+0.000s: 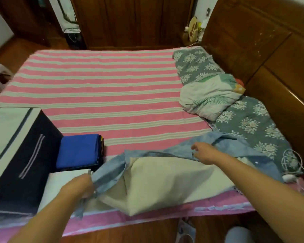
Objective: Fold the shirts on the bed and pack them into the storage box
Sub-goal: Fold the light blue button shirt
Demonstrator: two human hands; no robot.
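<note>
Two bare forearms reaching up from the bottom edge of the frame toward the near side of the bed [102,88]. Left hand [81,185] at lower left, fingers curled and pinching the edge of a light blue denim shirt [165,152] beside a metal snap, wrist bent inward. Right hand [203,152] farther up and right of centre, arm nearly straight, resting on the shirt's upper edge; fingers blurred, grip impossible to tell. Shirt spread low across the pink-and-white striped sheet, draped partly over a cream cloth [165,181] lying at the bed's near edge. Dark storage box [30,155] at left edge, lid flap raised, pale double stripe on its side. Folded blue garment [77,150] stacked just beside the box, on top of darker folded pieces. Grey floral pillows [249,123] and a pale bundled quilt [207,97] along the right, against the wooden headboard [263,50]. White cable [291,162] coiled at right of the shirt. Faint white lettering on the sheet's pink border at lower right, too blurred to read.
</note>
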